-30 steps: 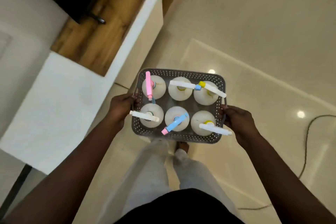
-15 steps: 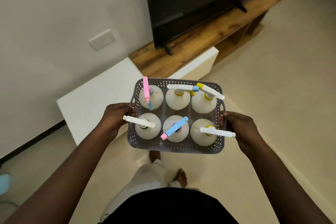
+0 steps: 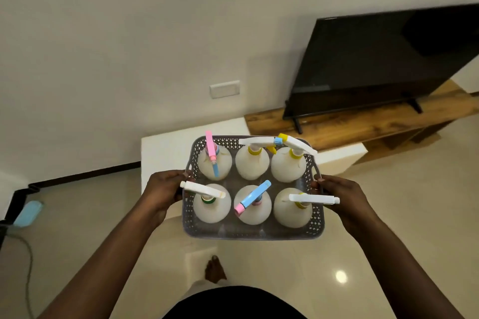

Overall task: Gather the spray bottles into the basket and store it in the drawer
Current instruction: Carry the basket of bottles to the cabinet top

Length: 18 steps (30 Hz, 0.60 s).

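Both arms extended forward. Left hand (image 3: 163, 190) clamped on left rim of grey perforated basket (image 3: 252, 232), right hand (image 3: 342, 197) clamped on right rim; basket held level in the air, before white cabinet (image 3: 166, 147). Six white spray bottles (image 3: 252, 164) upright inside, two rows of three. No legible labels.
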{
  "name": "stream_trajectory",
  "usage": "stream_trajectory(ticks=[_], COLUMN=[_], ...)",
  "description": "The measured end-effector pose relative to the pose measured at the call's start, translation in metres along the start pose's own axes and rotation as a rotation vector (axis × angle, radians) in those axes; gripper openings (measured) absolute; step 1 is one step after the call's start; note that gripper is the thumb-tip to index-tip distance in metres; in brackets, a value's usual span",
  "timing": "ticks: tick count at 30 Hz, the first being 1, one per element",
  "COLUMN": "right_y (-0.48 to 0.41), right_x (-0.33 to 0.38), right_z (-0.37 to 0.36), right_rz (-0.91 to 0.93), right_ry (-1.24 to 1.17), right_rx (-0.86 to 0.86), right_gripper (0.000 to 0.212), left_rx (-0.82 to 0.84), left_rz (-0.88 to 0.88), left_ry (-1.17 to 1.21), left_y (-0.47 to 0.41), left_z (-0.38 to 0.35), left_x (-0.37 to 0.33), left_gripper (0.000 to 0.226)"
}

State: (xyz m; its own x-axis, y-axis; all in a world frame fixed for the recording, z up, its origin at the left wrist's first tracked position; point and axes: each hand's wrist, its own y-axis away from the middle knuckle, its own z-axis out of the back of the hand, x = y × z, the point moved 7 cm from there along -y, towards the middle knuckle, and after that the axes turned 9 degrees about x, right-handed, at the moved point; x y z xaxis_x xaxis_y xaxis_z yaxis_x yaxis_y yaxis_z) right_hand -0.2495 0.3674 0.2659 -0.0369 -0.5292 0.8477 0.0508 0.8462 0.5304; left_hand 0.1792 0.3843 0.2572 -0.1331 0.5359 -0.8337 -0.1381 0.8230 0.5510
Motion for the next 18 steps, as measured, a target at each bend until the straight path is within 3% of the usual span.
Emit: stream_trajectory(ticks=[18], right_y=[-0.148], right_x=[0.064], right_z=[-0.148], right_rz=[-0.062], right_ry=[0.136], right_rx=[0.181], right_gripper=[0.018], left_rx=[-0.213], left_rz=[0.026], left_ry=[0.190], left_y=[-0.079], left_z=[0.104], left_x=[-0.031], left_gripper=[0.016])
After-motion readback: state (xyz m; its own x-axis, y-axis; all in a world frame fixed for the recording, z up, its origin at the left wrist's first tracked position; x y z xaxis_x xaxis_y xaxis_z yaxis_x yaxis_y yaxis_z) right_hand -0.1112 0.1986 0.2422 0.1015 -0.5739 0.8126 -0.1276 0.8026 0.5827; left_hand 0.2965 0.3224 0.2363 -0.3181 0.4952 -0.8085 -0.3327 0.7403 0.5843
